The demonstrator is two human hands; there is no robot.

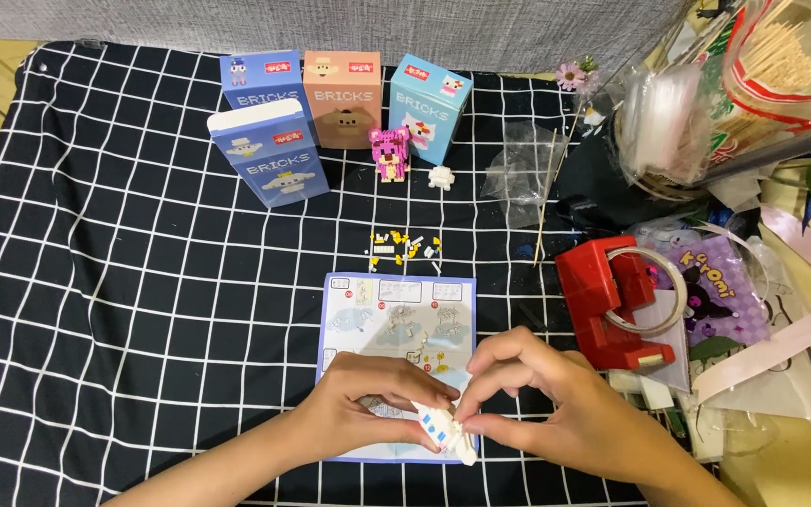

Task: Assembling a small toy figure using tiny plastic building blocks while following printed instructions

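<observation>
Both hands pinch one small white brick piece (445,432) between them: the left hand (368,408) has its fingertips closed on the piece's upper left end, and the right hand (542,399) closes thumb and forefinger on its right side. The piece lies slanted, its lower end poking out below the fingers. Right under the grip lies an instruction sheet (396,314) with a purple border, flat on a black cloth with a white grid (143,310). Just beyond the sheet, away from the grip, sits a small scatter of white and yellow loose bricks (404,246). Farther beyond stand four boxes (340,113), with a pink brick figure (391,153) and a small white brick figure (440,176) in front of them. To the right of the grip rests a red tape dispenser (612,300).
</observation>
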